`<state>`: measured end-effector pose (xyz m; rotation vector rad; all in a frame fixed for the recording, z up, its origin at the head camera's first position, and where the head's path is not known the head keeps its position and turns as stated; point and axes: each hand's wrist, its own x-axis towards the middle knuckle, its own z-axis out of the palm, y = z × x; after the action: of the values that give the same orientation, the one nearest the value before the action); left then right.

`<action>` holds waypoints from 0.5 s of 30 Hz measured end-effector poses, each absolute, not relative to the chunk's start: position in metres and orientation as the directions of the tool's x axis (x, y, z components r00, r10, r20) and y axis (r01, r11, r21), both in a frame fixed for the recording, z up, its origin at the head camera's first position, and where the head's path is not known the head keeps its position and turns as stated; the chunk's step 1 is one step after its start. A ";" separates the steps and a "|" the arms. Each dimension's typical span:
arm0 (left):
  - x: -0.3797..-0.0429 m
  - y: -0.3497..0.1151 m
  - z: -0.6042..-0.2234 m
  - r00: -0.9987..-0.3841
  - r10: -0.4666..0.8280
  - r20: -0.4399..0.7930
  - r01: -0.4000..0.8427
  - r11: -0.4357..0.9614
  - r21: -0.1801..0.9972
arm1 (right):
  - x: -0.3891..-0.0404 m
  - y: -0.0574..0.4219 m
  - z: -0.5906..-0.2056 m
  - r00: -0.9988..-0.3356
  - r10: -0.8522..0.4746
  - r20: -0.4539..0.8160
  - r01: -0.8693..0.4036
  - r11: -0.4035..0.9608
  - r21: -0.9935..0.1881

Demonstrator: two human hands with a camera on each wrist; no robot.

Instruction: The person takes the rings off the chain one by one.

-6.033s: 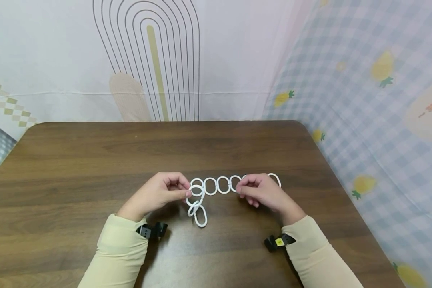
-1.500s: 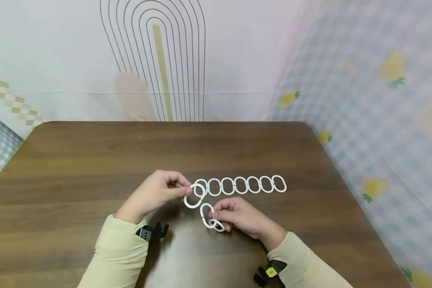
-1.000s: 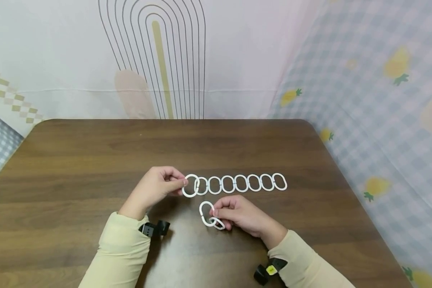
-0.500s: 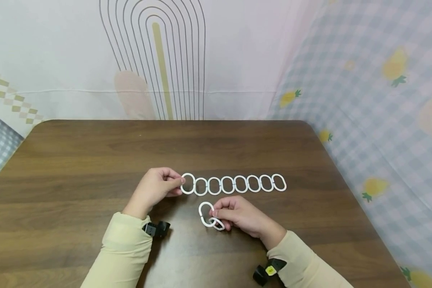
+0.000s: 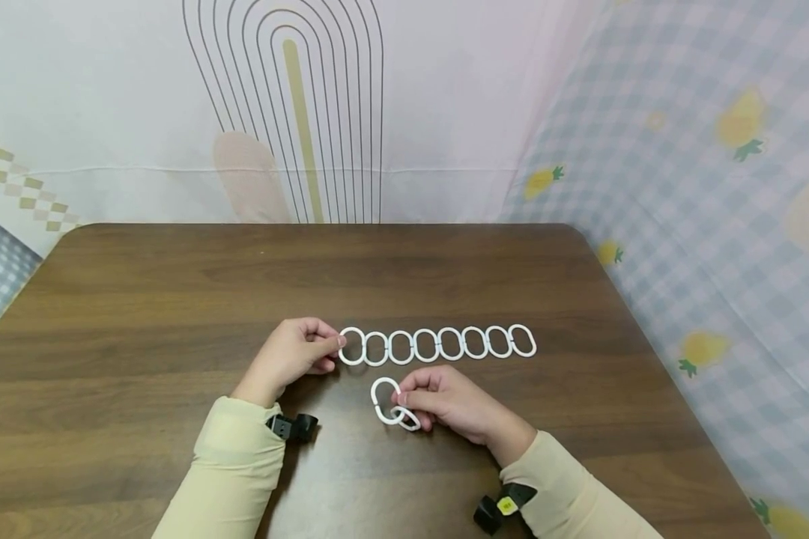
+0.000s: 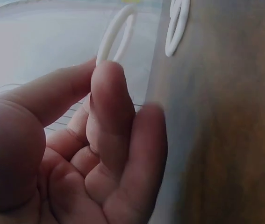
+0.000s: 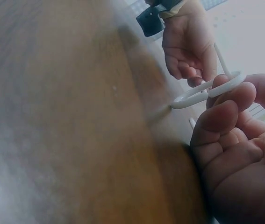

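Note:
White oval curtain rings, each with a small gap, lie side by side in a row (image 5: 427,331) on the wooden table. At the row's left end my left hand (image 5: 285,359) pinches the leftmost ring (image 5: 352,363) between thumb and fingers; this ring (image 6: 105,42) stands up from the fingertips in the left wrist view. Nearer to me, below the row, my right hand (image 5: 455,404) holds two linked rings. One ring (image 5: 375,405) sticks out to the left, and a smaller-looking one (image 5: 414,417) hangs through it by the fingertips. In the right wrist view fingers partly hide these rings (image 7: 190,102).
The brown table (image 5: 141,299) has rounded far corners. Behind it hangs a pale patterned cloth (image 5: 445,112), with a blue checked cloth (image 5: 681,247) along the right side. Black cameras are strapped on both wrists.
My left hand has shifted its ring left, from overlapping the row to its left end. Since the oldest frame, my right hand has come from the row's right and taken the two linked rings.

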<state>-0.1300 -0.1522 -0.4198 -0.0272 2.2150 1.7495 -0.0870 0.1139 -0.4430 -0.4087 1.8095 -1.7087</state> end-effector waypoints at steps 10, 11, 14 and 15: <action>-0.134 -0.156 -0.429 -0.962 0.169 -0.216 -0.154 0.320 0.935 | -0.087 0.113 -0.443 -0.763 -0.611 -0.209 0.177 0.113 -0.978; -0.134 -0.156 -0.429 -0.962 0.169 -0.215 -0.152 0.321 0.935 | -0.087 0.113 -0.443 -0.764 -0.611 -0.207 0.175 0.112 -0.978; -0.135 -0.156 -0.430 -0.962 0.163 -0.217 -0.156 0.324 0.933 | -0.087 0.113 -0.443 -0.767 -0.607 -0.210 0.176 0.115 -0.978; -0.135 -0.156 -0.429 -0.962 0.160 -0.220 -0.159 0.326 0.932 | -0.087 0.113 -0.443 -0.768 -0.604 -0.212 0.178 0.116 -0.977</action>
<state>-0.1351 -0.1558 -0.4295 0.0012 2.3229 1.6792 -0.0868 0.1129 -0.4429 -0.4135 1.8110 -1.7128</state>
